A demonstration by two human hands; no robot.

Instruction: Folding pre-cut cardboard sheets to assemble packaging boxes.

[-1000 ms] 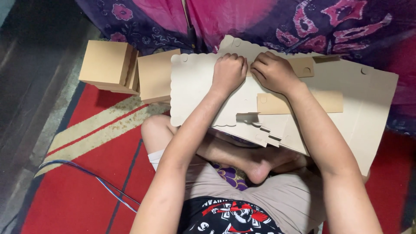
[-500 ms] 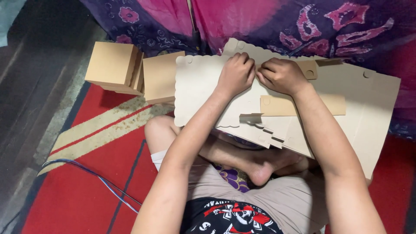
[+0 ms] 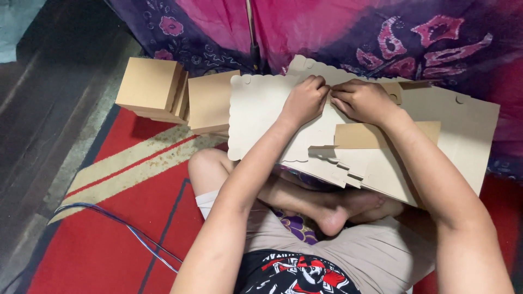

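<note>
Where the two fists meet: both hands are curled at the top middle of the flat die-cut cardboard box blank (image 3: 261, 114), which lies across the person's crossed legs.
Left hand (image 3: 306, 100): fingers folded in tight, knuckles up, pinching the board's upper edge, thumb side touching the other hand.
Right hand (image 3: 362, 100): likewise closed, fingertips gripping the same edge just beside the left; which flap it pinches cannot be told.
Blank: pale, scalloped along the left and top edges, with a brown rectangular panel (image 3: 381, 135) under the right wrist and notched tabs near the knees.
Folded boxes (image 3: 150, 87): two brown cardboard ones on the floor, just left of the blank.
Rug (image 3: 109, 239): red with cream stripes, a blue cable (image 3: 125, 226) lying on it.
Behind: purple and pink patterned cloth (image 3: 354, 32).
</note>
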